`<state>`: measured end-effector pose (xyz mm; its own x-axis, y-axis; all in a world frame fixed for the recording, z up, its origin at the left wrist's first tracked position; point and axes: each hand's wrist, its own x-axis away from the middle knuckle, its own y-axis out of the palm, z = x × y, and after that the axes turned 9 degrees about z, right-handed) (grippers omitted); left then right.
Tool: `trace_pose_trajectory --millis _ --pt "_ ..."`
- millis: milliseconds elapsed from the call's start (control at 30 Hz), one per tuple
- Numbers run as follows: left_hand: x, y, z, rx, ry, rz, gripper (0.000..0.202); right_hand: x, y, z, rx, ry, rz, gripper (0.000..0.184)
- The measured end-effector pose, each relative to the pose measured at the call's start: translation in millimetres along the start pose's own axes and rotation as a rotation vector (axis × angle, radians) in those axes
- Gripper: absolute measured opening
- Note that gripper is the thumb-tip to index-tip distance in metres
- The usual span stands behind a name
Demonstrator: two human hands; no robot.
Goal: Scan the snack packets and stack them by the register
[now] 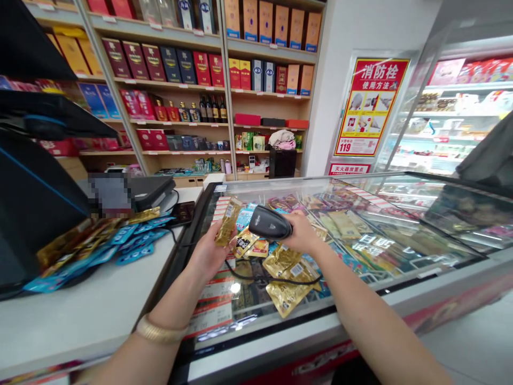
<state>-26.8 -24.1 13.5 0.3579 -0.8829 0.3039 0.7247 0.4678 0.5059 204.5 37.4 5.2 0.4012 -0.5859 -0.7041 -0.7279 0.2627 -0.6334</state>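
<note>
My left hand [209, 251] is closed on a gold snack packet [229, 222], held upright with its barcode facing the scanner. In my right hand [302, 230] is a black handheld barcode scanner [269, 222], its head turned left toward that packet. Below my hands, more gold packets [289, 297] lie on the glass top of the freezer [256, 313], along with a black-and-yellow packet [245, 241]. The scanner's black cable [260, 278] loops across the glass and over the packets.
On the white counter [120, 305] at left lies a pile of blue and gold packets [132, 238] beside a phone [182, 213] and a black monitor stand [32, 214]. Shelves of boxed bottles [172, 64] line the back wall. A lit fridge [473, 107] stands at right.
</note>
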Motion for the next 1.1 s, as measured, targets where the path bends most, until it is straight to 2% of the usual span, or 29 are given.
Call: trace_pose_trajectory --millis 167,400,667,733,800,933,1100 --pt "-0.8 -1.9 -1.9 -0.007 0.001 -0.019 0.021 -0.7 -0.1 0.2 0.01 -0.002 -0.013 0.017" --pt "-0.4 -1.3 -2.4 0.002 -0.002 -0.019 0.02 -0.9 -0.1 2.3 -0.002 0.011 -0.02 0.018" --pt "-6.2 -5.9 -3.7 0.0 0.006 -0.042 0.019 -0.2 2.1 2.3 0.009 0.008 0.019 0.019" --pt "-6.3 -5.9 -5.3 -0.028 0.042 -0.031 0.02 -1.2 0.0 3.9 0.012 0.004 0.033 0.017" --pt "-6.5 -5.4 -9.0 -0.096 0.16 -0.03 0.024 -2.6 -6.0 8.6 0.049 0.022 0.082 0.015" --pt "-12.1 -1.1 -21.2 -0.427 0.54 -0.062 0.04 -3.6 -27.5 27.4 0.245 0.169 0.254 0.016" --pt "-23.7 14.1 -33.0 -0.892 0.969 -0.11 0.033 2.0 -49.8 53.6 0.522 0.565 0.316 0.033"
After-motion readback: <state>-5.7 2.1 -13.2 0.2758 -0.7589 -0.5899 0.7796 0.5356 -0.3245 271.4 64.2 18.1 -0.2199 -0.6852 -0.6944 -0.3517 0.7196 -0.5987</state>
